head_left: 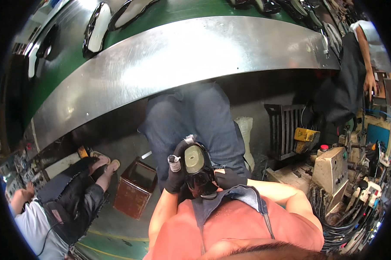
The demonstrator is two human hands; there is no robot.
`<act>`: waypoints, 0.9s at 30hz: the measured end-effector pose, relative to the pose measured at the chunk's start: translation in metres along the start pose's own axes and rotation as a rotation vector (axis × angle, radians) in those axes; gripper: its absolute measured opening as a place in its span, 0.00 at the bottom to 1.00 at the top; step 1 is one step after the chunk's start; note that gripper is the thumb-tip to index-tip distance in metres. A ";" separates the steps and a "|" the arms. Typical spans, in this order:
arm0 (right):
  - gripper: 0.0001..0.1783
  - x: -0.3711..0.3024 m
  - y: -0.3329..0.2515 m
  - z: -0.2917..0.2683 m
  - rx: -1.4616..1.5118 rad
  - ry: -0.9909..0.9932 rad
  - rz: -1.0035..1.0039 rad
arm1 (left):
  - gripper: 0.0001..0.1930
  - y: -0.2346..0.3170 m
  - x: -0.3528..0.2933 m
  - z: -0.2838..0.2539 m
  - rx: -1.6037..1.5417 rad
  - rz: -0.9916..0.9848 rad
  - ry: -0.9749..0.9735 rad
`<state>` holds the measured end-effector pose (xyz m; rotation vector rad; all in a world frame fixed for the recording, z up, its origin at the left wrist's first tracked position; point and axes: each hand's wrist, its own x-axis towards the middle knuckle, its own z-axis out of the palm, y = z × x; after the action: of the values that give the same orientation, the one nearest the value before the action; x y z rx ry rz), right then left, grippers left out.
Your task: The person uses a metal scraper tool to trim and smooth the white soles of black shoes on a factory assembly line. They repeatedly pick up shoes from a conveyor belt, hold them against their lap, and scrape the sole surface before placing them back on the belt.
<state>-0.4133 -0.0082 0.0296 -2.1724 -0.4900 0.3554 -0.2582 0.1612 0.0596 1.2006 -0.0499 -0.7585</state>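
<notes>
Left hand (174, 180) grips a black shoe (200, 180) before the steel edge (161, 60) of the bench (191, 9); whether right hand (231, 177) grips is unclear. A brown box (132, 190) stands on the floor (126, 147).

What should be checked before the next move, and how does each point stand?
1. Glossy black shoe with beige sole held by the dark-gloved left hand: ok.
2. Sole facing the camera: ok.
3. White wrapping visible on the left hand: ok.
4. Dark-gloved right hand gripping the shoe: cannot tell; contact is unclear.
5. Rust-brown rectangular box apart from both hands: ok.
</notes>
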 end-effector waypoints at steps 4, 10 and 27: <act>0.17 -0.003 0.010 0.006 -0.016 0.129 -0.120 | 0.54 -0.013 0.006 -0.006 -0.171 -0.091 -0.134; 0.18 0.028 -0.012 -0.042 0.097 0.086 0.030 | 0.52 -0.020 0.040 -0.036 -0.390 -0.131 -0.290; 0.27 0.069 0.019 -0.166 0.187 -0.136 0.391 | 0.37 -0.050 0.017 0.008 0.438 0.261 0.181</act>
<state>-0.2791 -0.1012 0.1068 -2.0609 -0.0942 0.7364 -0.2744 0.1380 0.0139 1.6378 -0.2283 -0.4161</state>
